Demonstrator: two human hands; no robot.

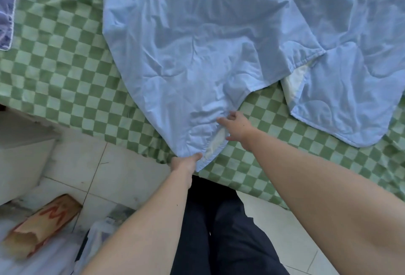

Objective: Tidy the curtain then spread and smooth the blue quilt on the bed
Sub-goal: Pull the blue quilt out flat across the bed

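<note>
The light blue quilt lies crumpled across the bed, which has a green checkered sheet. One corner of the quilt hangs toward the bed's near edge, showing a strip of white underside. My left hand pinches that corner at its tip. A little farther up the same edge, my right hand has its fingers curled onto the fabric. Another part of the quilt is folded over at the right, also showing white lining. No curtain is in view.
A purple-blue patterned cloth lies at the bed's far left. On the tiled floor at lower left are a brown paper bag and clear plastic bags. My dark-trousered legs stand against the bed edge.
</note>
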